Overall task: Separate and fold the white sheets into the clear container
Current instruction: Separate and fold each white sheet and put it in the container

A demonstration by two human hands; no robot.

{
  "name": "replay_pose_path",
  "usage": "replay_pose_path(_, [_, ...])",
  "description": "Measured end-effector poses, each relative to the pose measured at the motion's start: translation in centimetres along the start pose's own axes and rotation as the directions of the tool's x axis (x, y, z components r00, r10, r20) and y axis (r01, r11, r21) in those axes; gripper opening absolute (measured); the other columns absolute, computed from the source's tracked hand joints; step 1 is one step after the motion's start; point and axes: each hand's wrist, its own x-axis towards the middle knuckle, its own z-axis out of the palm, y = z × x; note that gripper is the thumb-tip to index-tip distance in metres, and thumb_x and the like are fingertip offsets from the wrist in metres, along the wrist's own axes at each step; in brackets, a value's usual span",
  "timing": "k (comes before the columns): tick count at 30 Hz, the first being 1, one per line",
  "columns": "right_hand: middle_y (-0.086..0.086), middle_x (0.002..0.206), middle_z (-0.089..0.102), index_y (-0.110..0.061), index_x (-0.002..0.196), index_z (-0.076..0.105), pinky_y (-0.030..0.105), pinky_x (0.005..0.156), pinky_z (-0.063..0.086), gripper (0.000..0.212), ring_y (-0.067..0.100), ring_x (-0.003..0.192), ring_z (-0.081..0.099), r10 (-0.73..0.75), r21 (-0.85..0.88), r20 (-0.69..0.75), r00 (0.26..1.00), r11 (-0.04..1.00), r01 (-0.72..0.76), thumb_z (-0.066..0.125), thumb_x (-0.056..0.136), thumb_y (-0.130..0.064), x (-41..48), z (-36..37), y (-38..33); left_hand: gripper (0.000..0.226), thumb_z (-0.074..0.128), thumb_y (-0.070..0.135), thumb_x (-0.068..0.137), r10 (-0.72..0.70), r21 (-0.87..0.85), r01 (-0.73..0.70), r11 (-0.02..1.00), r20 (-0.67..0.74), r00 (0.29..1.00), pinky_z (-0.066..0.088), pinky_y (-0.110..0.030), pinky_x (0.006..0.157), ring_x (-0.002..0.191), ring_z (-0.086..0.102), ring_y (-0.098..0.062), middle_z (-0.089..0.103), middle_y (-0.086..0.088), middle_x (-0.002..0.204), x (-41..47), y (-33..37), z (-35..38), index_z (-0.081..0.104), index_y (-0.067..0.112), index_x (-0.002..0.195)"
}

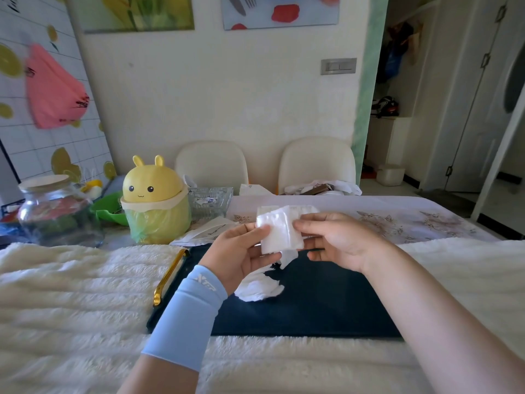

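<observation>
White sheets (279, 230): a small wad held up over the dark mat (326, 302), between both hands. Left hand (241, 251) fingers pinch its left edge, right hand (338, 240) fingers pinch the right. We judge it feather-light, limp and easily torn, so peel from a corner, ply by ply. Crumpled sheets (258, 285) lie below. The clear container, possibly the cut-glass dish (210, 201), sits behind

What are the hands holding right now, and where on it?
Both hands pinch a white sheet: left hand at its left edge, right hand at its right edge.
</observation>
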Motion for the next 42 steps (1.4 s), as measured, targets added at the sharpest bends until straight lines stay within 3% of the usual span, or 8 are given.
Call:
replay_pose_path(7, [0.008, 0.087, 0.075, -0.011, 0.098, 0.071, 0.03, 0.058, 0.054, 0.005, 0.02, 0.07, 0.071, -0.053, 0.009, -0.086, 0.995, 0.998, 0.054, 0.067, 0.095, -0.012, 0.1, 0.1, -0.1, 0.034, 0.058, 0.01, 0.097, 0.005, -0.126, -0.005, 0.992, -0.004, 1.0, 0.061, -0.035, 0.075, 0.096, 0.072, -0.029, 0.071, -0.019, 0.11, 0.2, 0.2, -0.6, 0.055, -0.006, 0.126])
replay_pose_path(11, [0.005, 0.081, 0.072, -0.009, 0.097, 0.073, 0.029, 0.057, 0.052, 0.006, 0.015, 0.063, 0.063, -0.127, -0.07, -0.287, 0.949, 0.991, 0.111, 0.068, 0.094, -0.011, 0.5, -0.7, -0.1, 0.02, 0.06, 0.011, 0.096, 0.08, -0.065, -0.093, 0.994, -0.174, 0.982, 0.062, -0.033, 0.075, 0.099, 0.072, -0.03, 0.071, -0.021, 0.114, 0.6, 0.2, -1.1, 0.062, -0.001, 0.112])
replay_pose_path(14, [-0.005, 0.065, 0.064, -0.01, 0.097, 0.075, 0.026, 0.055, 0.045, 0.007, 0.008, 0.056, 0.055, -0.225, -0.057, -0.279, 0.934, 0.974, 0.218, 0.069, 0.094, -0.009, 0.1, -0.7, -0.7, 0.02, 0.063, 0.014, 0.095, 0.117, 0.037, -0.111, 0.993, -0.223, 0.968, 0.062, -0.032, 0.078, 0.096, 0.073, -0.028, 0.074, -0.015, 0.107, 0.6, -0.1, -0.9, 0.067, 0.006, 0.112])
replay_pose_path(19, [-0.002, 0.076, 0.07, -0.005, 0.104, 0.074, 0.022, 0.052, 0.043, 0.014, 0.006, 0.058, 0.058, -0.273, -0.078, -0.078, 0.959, 0.96, 0.268, 0.071, 0.091, -0.008, -0.9, 1.7, -1.3, 0.018, 0.062, 0.012, 0.095, 0.083, 0.002, -0.084, 0.996, -0.18, 0.98, 0.062, -0.029, 0.073, 0.089, 0.073, -0.023, 0.075, -0.015, 0.102, 0.2, -0.2, 0.1, 0.071, 0.003, 0.108])
replay_pose_path(31, [-0.007, 0.083, 0.077, -0.023, 0.092, 0.075, 0.016, 0.051, 0.044, 0.013, 0.004, 0.06, 0.066, -0.372, -0.366, -0.226, 0.9, 0.889, 0.275, 0.08, 0.083, -0.014, -0.5, 2.9, -0.5, 0.044, 0.058, 0.039, 0.094, 0.046, -0.046, -0.047, 0.998, -0.024, 0.999, 0.061, -0.034, 0.082, 0.097, 0.073, -0.025, 0.074, -0.017, 0.108, -0.2, 0.2, 0.8, 0.069, 0.002, 0.115])
replay_pose_path(34, [-0.007, 0.091, 0.076, -0.022, 0.102, 0.073, 0.013, 0.049, 0.043, 0.014, 0.007, 0.068, 0.071, -0.358, -0.322, -0.245, 0.901, 0.907, 0.273, 0.076, 0.088, -0.022, -0.5, 2.8, -0.4, 0.042, 0.069, 0.027, 0.081, 0.081, 0.048, -0.081, 0.996, -0.004, 0.997, 0.061, -0.03, 0.08, 0.096, 0.072, -0.024, 0.073, -0.019, 0.108, -0.2, 0.2, 0.4, 0.069, 0.0, 0.113])
replay_pose_path(37, [-0.002, 0.108, 0.076, -0.022, 0.114, 0.073, 0.025, 0.059, 0.044, 0.025, 0.015, 0.081, 0.07, -0.196, -0.18, -0.134, 0.971, 0.969, 0.171, 0.064, 0.097, -0.037, -0.4, 2.1, -0.5, 0.024, 0.064, 0.015, 0.091, 0.056, 0.046, -0.056, 0.997, -0.003, 0.998, 0.061, -0.026, 0.071, 0.09, 0.073, -0.021, 0.075, -0.016, 0.104, -0.1, 0.1, -0.1, 0.07, 0.001, 0.11])
replay_pose_path(42, [0.007, 0.098, 0.075, -0.013, 0.106, 0.076, 0.028, 0.061, 0.042, 0.017, 0.016, 0.069, 0.067, -0.067, 0.021, -0.051, 0.996, 0.997, 0.068, 0.068, 0.094, -0.023, -0.1, 1.8, -0.1, 0.021, 0.06, 0.015, 0.095, 0.022, 0.03, -0.022, 0.999, 0.02, 1.0, 0.061, -0.03, 0.078, 0.088, 0.07, -0.019, 0.074, -0.012, 0.102, -0.1, 0.0, -0.1, 0.071, 0.003, 0.107])
